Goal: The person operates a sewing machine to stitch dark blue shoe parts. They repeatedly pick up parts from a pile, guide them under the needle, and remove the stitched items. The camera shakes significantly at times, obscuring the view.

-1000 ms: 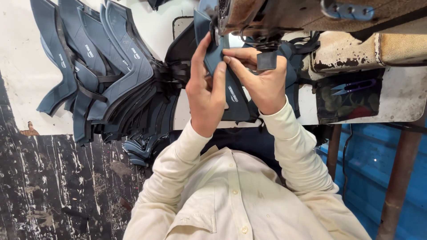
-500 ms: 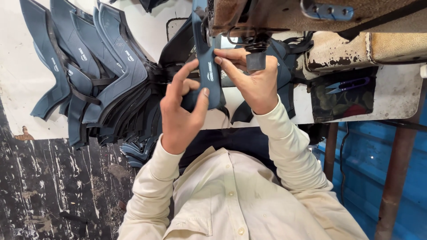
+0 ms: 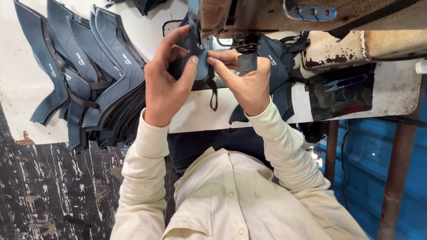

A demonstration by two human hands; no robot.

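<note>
Both hands meet on a narrow blue-grey shoe upper piece (image 3: pixel 199 60) under the head of an old sewing machine (image 3: pixel 267 13). My left hand (image 3: pixel 165 84) pinches the piece's left edge between thumb and fingers. My right hand (image 3: pixel 242 80) holds its right edge, fingertips touching the left thumb, right next to the machine's dark presser foot (image 3: pixel 247 61). The piece's upper end runs up behind the machine head and is hidden. A black strap (image 3: pixel 214 95) hangs from it over the table's front edge.
A large fanned stack of blue-grey upper pieces with black straps (image 3: pixel 89 84) lies on the white table (image 3: pixel 391 89) at the left. More such pieces (image 3: pixel 276 71) sit behind my right hand. Purple-handled thread snips (image 3: pixel 344 82) rest on a dark patterned pad at the right.
My left hand swung out to the left, then came back onto the piece. The piece has slid further up under the machine head, and both hands now pinch it close together.
</note>
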